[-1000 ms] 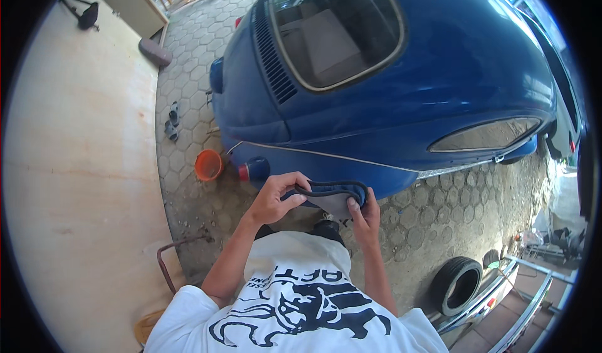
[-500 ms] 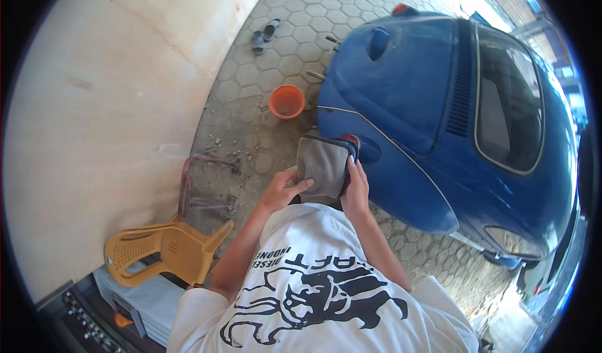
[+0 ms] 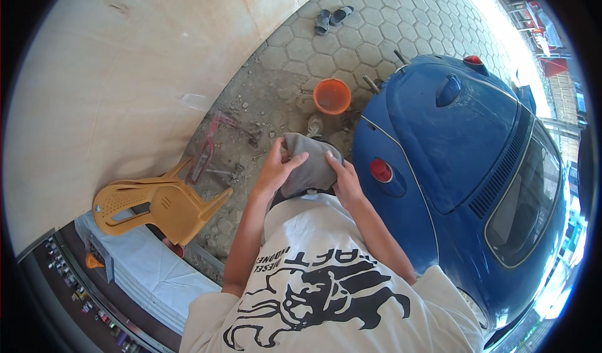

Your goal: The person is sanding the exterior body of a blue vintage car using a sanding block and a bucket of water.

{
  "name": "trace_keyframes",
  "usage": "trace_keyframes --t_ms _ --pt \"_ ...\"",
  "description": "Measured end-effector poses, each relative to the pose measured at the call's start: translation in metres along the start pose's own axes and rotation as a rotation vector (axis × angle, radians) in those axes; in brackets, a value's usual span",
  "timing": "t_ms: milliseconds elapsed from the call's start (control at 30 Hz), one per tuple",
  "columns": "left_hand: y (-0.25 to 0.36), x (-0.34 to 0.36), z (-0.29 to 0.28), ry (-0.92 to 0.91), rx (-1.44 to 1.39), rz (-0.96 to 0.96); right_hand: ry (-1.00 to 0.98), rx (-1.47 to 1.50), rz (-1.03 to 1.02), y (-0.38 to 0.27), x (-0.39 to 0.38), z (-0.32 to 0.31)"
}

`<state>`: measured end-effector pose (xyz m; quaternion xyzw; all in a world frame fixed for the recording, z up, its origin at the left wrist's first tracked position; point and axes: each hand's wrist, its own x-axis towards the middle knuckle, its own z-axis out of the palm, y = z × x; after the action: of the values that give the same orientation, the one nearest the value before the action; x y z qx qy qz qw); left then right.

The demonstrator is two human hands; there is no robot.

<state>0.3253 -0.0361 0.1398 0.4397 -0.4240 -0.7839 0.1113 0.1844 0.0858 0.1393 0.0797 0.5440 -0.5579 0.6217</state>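
Observation:
A grey cloth (image 3: 310, 168), folded or bunched, is gripped between my hands in front of my shirt. My left hand (image 3: 277, 168) grips its left side, thumb on top, and my right hand (image 3: 343, 180) holds the right side the same way. Just right of them is the rear of a blue rounded car (image 3: 420, 140), with a round red tail light (image 3: 381, 170) near my right hand.
An orange bucket (image 3: 332, 96) and dark sandals (image 3: 338, 15) lie ahead on paving (image 3: 370, 33). At left stand a pale panel (image 3: 106, 71), a yellow plastic chair (image 3: 172, 212) and a reddish metal frame (image 3: 204, 149). A long shelf of small items (image 3: 94, 303) is lower left.
The view has swung left, moving the car to the right of the picture. The cloth, earlier showing dark edging and blue, has turned grey side up; both hands have shifted their grip on it.

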Motion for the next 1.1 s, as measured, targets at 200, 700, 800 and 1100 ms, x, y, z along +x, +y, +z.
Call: trace_keyframes --t_ms 200,700,800,1100 --pt "0.022 0.081 -0.011 -0.138 0.005 -0.137 0.024 0.276 -0.015 -0.063 0.057 0.011" --pt "0.201 0.297 0.139 -0.595 0.763 0.232 0.840 0.312 -0.666 -0.185 0.132 0.007" --pt "0.201 0.346 0.162 -0.936 0.692 0.409 0.939 0.417 -0.736 -0.194 0.148 0.006" --pt "0.289 0.442 0.213 -1.462 0.927 0.100 1.312 0.519 -0.851 -0.251 0.220 0.073"
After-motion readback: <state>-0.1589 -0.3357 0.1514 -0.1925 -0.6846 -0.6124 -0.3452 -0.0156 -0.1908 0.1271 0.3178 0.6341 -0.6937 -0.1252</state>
